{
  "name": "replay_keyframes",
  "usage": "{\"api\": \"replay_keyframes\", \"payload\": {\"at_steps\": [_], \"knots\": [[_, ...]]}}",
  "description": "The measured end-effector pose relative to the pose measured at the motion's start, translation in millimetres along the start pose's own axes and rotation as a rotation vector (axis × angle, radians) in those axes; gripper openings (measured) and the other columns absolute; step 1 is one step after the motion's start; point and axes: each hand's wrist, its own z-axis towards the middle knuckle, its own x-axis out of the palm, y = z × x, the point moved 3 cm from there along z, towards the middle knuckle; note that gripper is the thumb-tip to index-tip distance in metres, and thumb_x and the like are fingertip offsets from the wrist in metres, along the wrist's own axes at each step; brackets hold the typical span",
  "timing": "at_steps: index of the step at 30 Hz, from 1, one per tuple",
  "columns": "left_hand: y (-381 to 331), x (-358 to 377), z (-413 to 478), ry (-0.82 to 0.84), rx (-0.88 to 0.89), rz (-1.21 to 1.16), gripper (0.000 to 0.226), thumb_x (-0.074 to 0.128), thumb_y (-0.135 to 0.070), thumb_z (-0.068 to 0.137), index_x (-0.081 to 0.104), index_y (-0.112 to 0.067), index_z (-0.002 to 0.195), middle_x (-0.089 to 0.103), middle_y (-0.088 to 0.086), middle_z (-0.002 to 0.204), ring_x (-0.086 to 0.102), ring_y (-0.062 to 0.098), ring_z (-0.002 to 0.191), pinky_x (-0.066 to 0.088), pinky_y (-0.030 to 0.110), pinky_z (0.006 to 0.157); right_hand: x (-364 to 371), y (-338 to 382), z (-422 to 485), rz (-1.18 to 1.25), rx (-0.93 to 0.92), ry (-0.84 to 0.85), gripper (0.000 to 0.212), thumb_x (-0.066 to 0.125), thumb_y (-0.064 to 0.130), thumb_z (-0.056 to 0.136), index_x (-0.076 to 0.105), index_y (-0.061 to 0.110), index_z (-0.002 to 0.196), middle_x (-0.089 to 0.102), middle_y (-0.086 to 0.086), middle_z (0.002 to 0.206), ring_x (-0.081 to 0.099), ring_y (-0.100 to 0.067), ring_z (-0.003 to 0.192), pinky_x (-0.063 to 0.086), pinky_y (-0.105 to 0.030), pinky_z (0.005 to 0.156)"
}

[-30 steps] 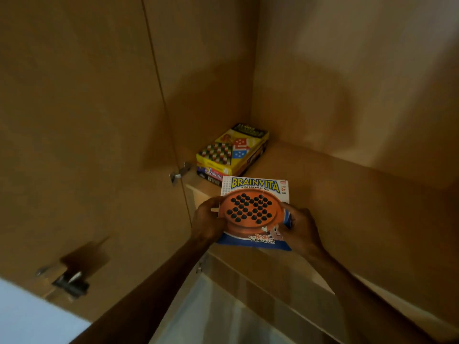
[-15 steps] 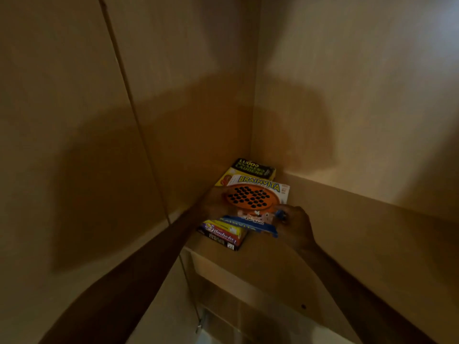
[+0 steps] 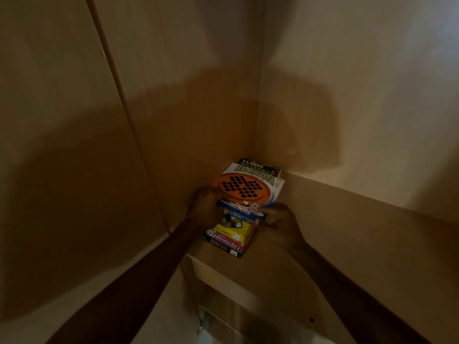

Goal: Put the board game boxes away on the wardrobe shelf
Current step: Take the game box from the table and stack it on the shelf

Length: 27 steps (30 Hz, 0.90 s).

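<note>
The Brainvita box (image 3: 248, 188), white with an orange peg board picture, lies on top of a stack in the back left corner of the wardrobe shelf (image 3: 323, 244). Under it is the yellow Ludo box (image 3: 233, 229), and at the bottom the dark Tambola box (image 3: 224, 243). My left hand (image 3: 205, 209) grips the Brainvita box at its left near edge. My right hand (image 3: 278, 219) holds its right near corner. Whether the box rests fully on the stack or is still slightly lifted at the near edge I cannot tell.
The wardrobe's side wall (image 3: 186, 120) stands to the left of the stack and the back wall (image 3: 347, 108) behind it. The open door (image 3: 62, 145) fills the left. The shelf extends to the right of the stack. A lower shelf edge (image 3: 223, 281) shows below.
Both hands have carried the Brainvita box from in front of the shelf edge forward onto the Ludo box in the corner. The view has moved closer to the shelf.
</note>
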Motion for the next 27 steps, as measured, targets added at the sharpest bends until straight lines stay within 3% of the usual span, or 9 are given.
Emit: {"api": "replay_keyframes", "payload": {"at_steps": [5, 8, 12, 14, 16, 20, 23, 27], "knots": [[-4.3, 7.3, -15.2, -0.064, 0.036, -0.047, 0.035, 0.065, 0.002, 0.081, 0.068, -0.011, 0.114, 0.064, 0.008, 0.124, 0.058, 0.023, 0.114, 0.048, 0.032, 0.097, 0.2, -3.5, -4.0, 0.05, -0.027, 0.091, 0.047, 0.074, 0.008, 0.076, 0.064, 0.013, 0.121, 0.053, -0.009, 0.131, 0.052, -0.022, 0.125, 0.053, -0.039, 0.096], [-4.2, 14.7, -43.5, -0.11, 0.015, -0.109, 0.026, 0.063, -0.006, 0.086, 0.068, -0.011, 0.111, 0.066, 0.006, 0.118, 0.061, 0.017, 0.1, 0.053, 0.033, 0.088, -1.0, -4.4, -23.8, 0.046, -0.009, 0.096, 0.051, 0.075, 0.012, 0.079, 0.059, 0.018, 0.128, 0.053, -0.004, 0.127, 0.051, -0.013, 0.119, 0.046, -0.017, 0.094], [6.3, 34.5, -106.8, -0.188, -0.199, -0.275, 0.032, 0.07, -0.015, 0.085, 0.066, -0.016, 0.117, 0.063, -0.001, 0.118, 0.058, 0.012, 0.105, 0.047, 0.02, 0.08, -0.5, 2.8, -65.9, 0.093, -0.024, 0.131, 0.049, 0.071, 0.011, 0.083, 0.058, 0.016, 0.13, 0.055, 0.006, 0.122, 0.05, -0.005, 0.114, 0.037, -0.006, 0.088], [5.4, 48.9, -151.2, -0.213, -0.322, -0.383, 0.035, 0.072, -0.019, 0.084, 0.065, -0.02, 0.118, 0.062, -0.004, 0.12, 0.058, 0.013, 0.107, 0.049, 0.028, 0.085, 0.0, 3.7, -92.9, 0.131, -0.015, 0.185, 0.048, 0.07, 0.014, 0.084, 0.058, 0.02, 0.13, 0.058, 0.009, 0.122, 0.053, -0.002, 0.113, 0.038, -0.002, 0.087], [1.2, 64.3, -202.3, -0.253, -0.426, -0.472, 0.035, 0.073, -0.021, 0.083, 0.066, -0.025, 0.117, 0.063, -0.007, 0.122, 0.06, 0.01, 0.108, 0.051, 0.032, 0.086, 3.0, 0.9, -123.4, 0.16, 0.032, 0.256, 0.05, 0.069, 0.018, 0.083, 0.057, 0.023, 0.131, 0.058, 0.011, 0.123, 0.056, -0.004, 0.111, 0.045, -0.008, 0.086], [-12.4, 92.0, -315.8, -0.346, -0.627, -0.506, 0.034, 0.073, -0.023, 0.084, 0.066, -0.025, 0.117, 0.065, -0.01, 0.12, 0.062, 0.006, 0.106, 0.05, 0.027, 0.079, 16.1, 0.8, -192.7, 0.24, 0.103, 0.445, 0.051, 0.069, 0.019, 0.083, 0.056, 0.027, 0.132, 0.058, 0.012, 0.128, 0.059, -0.004, 0.107, 0.052, -0.022, 0.085], [-28.6, 108.5, -407.4, -0.415, -0.784, -0.506, 0.033, 0.073, -0.023, 0.083, 0.066, -0.026, 0.115, 0.067, -0.012, 0.115, 0.063, 0.005, 0.102, 0.055, 0.035, 0.082, 34.3, 4.0, -249.3, 0.219, 0.097, 0.63, 0.051, 0.068, 0.023, 0.085, 0.055, 0.027, 0.134, 0.058, 0.013, 0.129, 0.059, -0.002, 0.108, 0.052, -0.021, 0.087], [-55.5, 119.0, -524.3, -0.524, -0.985, -0.527, 0.03, 0.072, -0.023, 0.084, 0.065, -0.03, 0.113, 0.067, -0.015, 0.113, 0.063, 0.002, 0.103, 0.056, 0.04, 0.087, 66.0, 21.4, -326.4, 0.185, 0.041, 0.859, 0.052, 0.067, 0.025, 0.085, 0.053, 0.027, 0.135, 0.06, 0.006, 0.128, 0.059, -0.007, 0.112, 0.053, -0.032, 0.092]]}}
